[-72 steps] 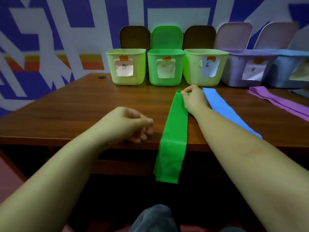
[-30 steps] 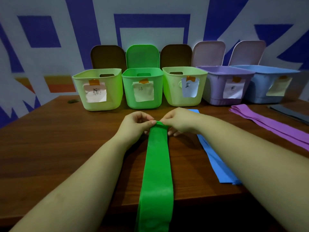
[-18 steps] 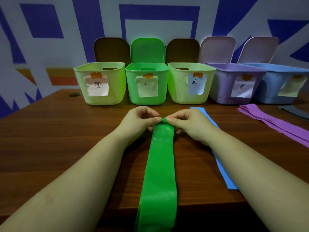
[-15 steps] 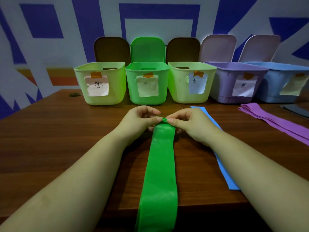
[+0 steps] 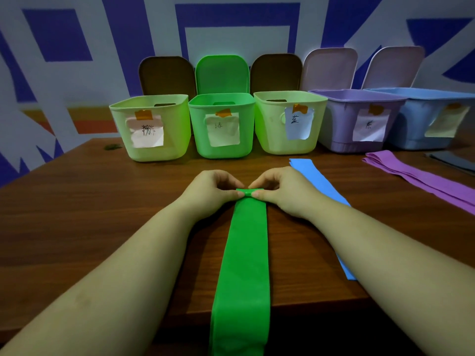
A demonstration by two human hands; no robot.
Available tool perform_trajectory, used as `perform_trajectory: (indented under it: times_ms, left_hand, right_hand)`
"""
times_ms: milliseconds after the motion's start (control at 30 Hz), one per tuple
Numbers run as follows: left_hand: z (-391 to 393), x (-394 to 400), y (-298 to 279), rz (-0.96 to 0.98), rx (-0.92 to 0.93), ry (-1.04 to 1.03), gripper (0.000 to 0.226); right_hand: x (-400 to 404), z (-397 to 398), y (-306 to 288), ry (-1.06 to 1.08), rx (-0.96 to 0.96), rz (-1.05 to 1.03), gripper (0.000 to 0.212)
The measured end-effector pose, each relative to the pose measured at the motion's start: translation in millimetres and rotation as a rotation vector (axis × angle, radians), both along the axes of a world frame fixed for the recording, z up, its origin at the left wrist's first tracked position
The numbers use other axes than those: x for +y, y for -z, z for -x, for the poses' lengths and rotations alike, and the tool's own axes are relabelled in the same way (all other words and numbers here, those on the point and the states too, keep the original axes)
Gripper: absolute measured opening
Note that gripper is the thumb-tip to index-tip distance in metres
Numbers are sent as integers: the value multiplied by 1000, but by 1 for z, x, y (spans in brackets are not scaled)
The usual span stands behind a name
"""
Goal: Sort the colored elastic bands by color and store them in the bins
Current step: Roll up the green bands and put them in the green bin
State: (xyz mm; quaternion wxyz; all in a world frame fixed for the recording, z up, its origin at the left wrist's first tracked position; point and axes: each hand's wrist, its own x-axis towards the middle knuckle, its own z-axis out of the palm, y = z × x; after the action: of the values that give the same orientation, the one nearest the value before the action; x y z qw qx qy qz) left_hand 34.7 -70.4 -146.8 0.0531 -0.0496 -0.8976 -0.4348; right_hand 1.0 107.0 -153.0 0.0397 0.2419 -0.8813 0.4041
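green band [image 5: 246, 253] end rolled further, both hands pinching

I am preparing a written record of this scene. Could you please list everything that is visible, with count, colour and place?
green band: 1, green, table centre, hanging over near edge, far end rolled
blue band: 1, blue, right of green band
purple bands: stack, purple, table right
bins: 5, two pale green, green, purple, blue, back row, labelled, lids up
dark sheet: 1, grey, far right
table: 1, brown wood
left hand: pinches rolled end
right hand: pinches rolled end
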Motion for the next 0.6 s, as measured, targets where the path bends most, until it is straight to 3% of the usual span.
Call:
perform_trajectory:
  times_ms: [333, 600]
  left_hand:
    - [1, 1, -2, -53, -43, -41, 11]
    - [3, 2, 0, 33, 19, -60, 16]
  right_hand:
    - [-2, 4, 2, 42, 53, -66, 10]
    - [3, -1, -3, 44, 82, -57, 22]
